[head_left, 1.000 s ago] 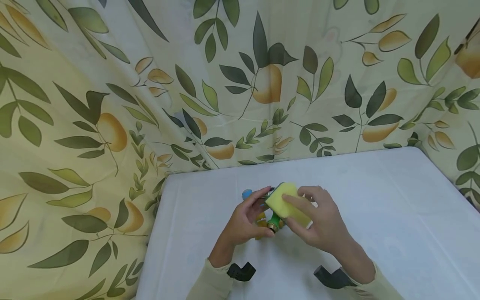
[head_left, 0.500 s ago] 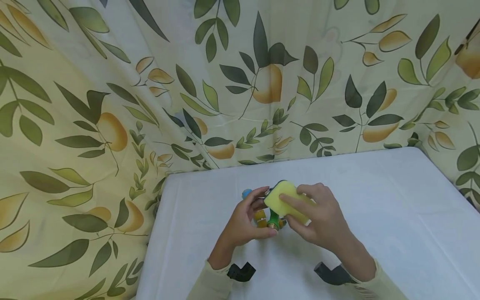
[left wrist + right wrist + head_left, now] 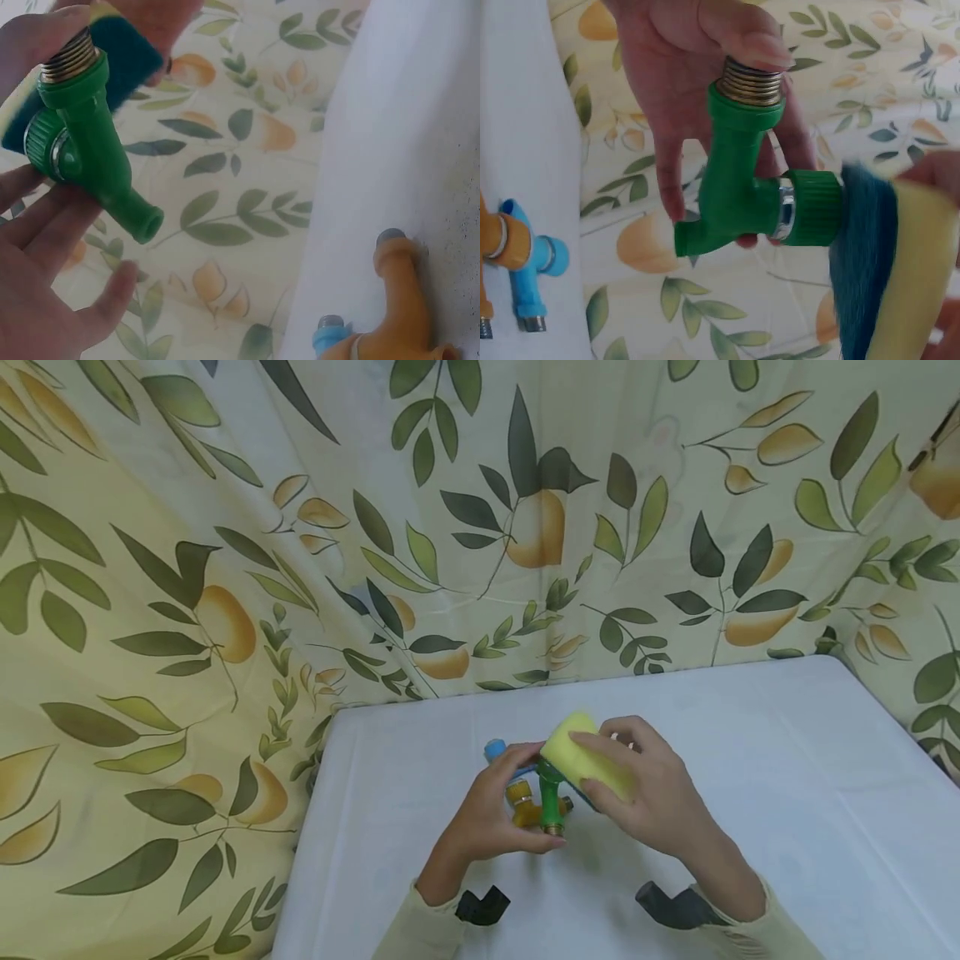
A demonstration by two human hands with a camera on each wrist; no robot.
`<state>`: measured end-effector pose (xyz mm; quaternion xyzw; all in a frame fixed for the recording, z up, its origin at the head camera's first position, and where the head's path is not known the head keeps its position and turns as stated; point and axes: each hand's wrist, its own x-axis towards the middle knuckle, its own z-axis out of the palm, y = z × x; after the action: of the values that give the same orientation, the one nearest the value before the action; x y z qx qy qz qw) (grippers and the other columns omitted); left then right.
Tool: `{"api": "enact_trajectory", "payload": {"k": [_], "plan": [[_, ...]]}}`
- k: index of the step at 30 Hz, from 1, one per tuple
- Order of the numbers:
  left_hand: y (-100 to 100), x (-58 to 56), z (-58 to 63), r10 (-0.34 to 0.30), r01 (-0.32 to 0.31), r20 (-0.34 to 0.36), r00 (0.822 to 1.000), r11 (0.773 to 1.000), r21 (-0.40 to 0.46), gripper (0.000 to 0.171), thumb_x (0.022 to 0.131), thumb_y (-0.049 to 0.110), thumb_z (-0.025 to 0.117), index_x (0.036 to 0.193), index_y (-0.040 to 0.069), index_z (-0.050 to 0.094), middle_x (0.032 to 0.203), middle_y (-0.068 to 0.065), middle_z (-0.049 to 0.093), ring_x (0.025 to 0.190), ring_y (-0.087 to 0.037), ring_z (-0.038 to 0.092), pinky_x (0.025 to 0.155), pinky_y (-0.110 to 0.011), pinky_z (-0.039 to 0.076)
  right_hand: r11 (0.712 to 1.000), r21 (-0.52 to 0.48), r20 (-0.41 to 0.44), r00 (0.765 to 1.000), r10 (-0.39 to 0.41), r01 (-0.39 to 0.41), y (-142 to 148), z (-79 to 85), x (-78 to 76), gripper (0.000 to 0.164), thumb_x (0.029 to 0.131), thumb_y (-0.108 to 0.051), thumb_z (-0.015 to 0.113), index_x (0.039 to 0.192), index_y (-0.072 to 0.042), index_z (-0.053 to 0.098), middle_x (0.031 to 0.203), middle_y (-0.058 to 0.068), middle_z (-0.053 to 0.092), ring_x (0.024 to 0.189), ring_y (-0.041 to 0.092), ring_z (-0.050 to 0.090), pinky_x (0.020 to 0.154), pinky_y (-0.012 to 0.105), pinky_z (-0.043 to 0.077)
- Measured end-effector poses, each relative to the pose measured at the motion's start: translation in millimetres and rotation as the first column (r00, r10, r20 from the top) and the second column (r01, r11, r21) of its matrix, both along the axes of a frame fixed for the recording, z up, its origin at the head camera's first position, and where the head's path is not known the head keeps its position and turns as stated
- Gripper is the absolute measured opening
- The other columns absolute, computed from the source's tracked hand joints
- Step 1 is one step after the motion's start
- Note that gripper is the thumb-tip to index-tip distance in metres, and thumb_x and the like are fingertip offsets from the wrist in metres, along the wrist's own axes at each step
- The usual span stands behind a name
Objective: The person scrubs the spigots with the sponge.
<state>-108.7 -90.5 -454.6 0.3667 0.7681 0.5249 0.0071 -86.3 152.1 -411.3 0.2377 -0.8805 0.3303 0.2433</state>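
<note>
My left hand [image 3: 487, 810] grips a green plastic tap [image 3: 550, 797], the thumb on its threaded metal end and the fingers behind its body. In the right wrist view the ribbed knob [image 3: 815, 208] of the tap points towards the sponge. My right hand [image 3: 656, 793] holds this sponge [image 3: 588, 760], yellow foam with a dark blue-green scouring pad [image 3: 864, 255]. The pad touches the end of the knob and looks slightly blurred. Part of the right hand's grip is hidden behind the foam.
On the white-covered table [image 3: 390, 810] lie an orange tap [image 3: 527, 814] and a blue tap [image 3: 495, 749], close together beyond the left hand. A leaf-and-fruit patterned curtain [image 3: 480, 610] hangs along the back and left table edges.
The sponge has tilted and shifted slightly up and right in my right hand, its broad yellow face turning away. More of the green tap shows, and its threaded end has dropped a little.
</note>
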Motion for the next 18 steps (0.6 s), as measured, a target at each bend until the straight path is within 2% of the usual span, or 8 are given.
{"api": "enact_trajectory", "payload": {"k": [3, 6, 10, 12, 15, 18], "plan": [[0.7, 0.9, 1.1, 0.005, -0.006, -0.045, 0.999, 1.000, -0.017, 0.106, 0.067, 0.024, 0.097, 0.154, 0.025, 0.037, 0.150, 0.005, 0.049, 0.136, -0.013, 0.051, 0.114, -0.039, 0.046, 1.000, 0.003, -0.029, 0.999, 0.017, -0.017, 0.6, 1.2, -0.3, 0.048, 0.074, -0.019, 0.080, 0.121, -0.021, 0.074, 0.112, 0.000, 0.058, 0.091, 0.012, 0.048, 0.063, 0.026, 0.045], [1.6, 1.3, 1.5, 0.035, -0.036, -0.060, 0.998, 0.999, -0.016, 0.106, 0.066, 0.025, 0.097, 0.154, 0.024, 0.038, 0.148, 0.004, 0.050, 0.134, -0.014, 0.052, 0.112, -0.038, 0.048, 0.999, -0.005, -0.043, 0.998, 0.037, -0.038, 0.6, 0.3, 0.7, 0.048, 0.073, -0.019, 0.081, 0.121, -0.022, 0.074, 0.111, 0.000, 0.058, 0.092, 0.010, 0.048, 0.064, 0.026, 0.047], [1.9, 1.0, 0.3, 0.100, -0.100, -0.048, 0.994, 0.995, 0.002, 0.104, 0.069, 0.024, 0.096, 0.154, 0.023, 0.037, 0.146, 0.001, 0.050, 0.129, -0.015, 0.055, 0.108, -0.035, 0.051, 0.986, -0.001, -0.031, 0.986, 0.165, -0.165, 1.9, -3.4, 6.3, 0.052, 0.068, -0.020, 0.085, 0.119, -0.025, 0.075, 0.111, -0.003, 0.057, 0.093, 0.009, 0.049, 0.067, 0.025, 0.050], [1.1, 0.1, -0.3, 0.110, -0.109, -0.019, 0.994, 0.993, 0.040, 0.101, 0.071, 0.020, 0.094, 0.154, 0.021, 0.038, 0.144, -0.002, 0.050, 0.127, -0.017, 0.057, 0.107, -0.034, 0.053, 0.984, 0.017, -0.039, 0.984, 0.175, -0.175, 2.8, -5.1, 7.6, 0.053, 0.067, -0.021, 0.086, 0.118, -0.027, 0.075, 0.111, -0.004, 0.057, 0.095, 0.009, 0.049, 0.070, 0.027, 0.052], [-1.2, -2.4, -0.5, 0.068, -0.074, 0.057, 0.996, 0.990, 0.121, 0.095, 0.074, 0.014, 0.091, 0.154, 0.017, 0.039, 0.144, -0.007, 0.051, 0.128, -0.021, 0.057, 0.108, -0.035, 0.052, 0.991, 0.049, -0.068, 0.989, 0.128, -0.125, 4.2, -7.5, 8.0, 0.051, 0.067, -0.022, 0.085, 0.117, -0.027, 0.076, 0.112, -0.003, 0.057, 0.098, 0.010, 0.049, 0.070, 0.029, 0.052], [-3.4, -4.4, 0.0, 0.003, -0.025, 0.111, 0.994, 0.982, 0.189, 0.089, 0.081, 0.020, 0.088, 0.154, 0.014, 0.038, 0.145, -0.011, 0.050, 0.130, -0.026, 0.056, 0.110, -0.035, 0.050, 0.991, 0.058, -0.071, 0.990, 0.125, -0.121, 4.9, -9.6, 8.4, 0.050, 0.068, -0.022, 0.084, 0.117, -0.026, 0.076, 0.113, -0.002, 0.057, 0.098, 0.010, 0.050, 0.071, 0.028, 0.051]]}}
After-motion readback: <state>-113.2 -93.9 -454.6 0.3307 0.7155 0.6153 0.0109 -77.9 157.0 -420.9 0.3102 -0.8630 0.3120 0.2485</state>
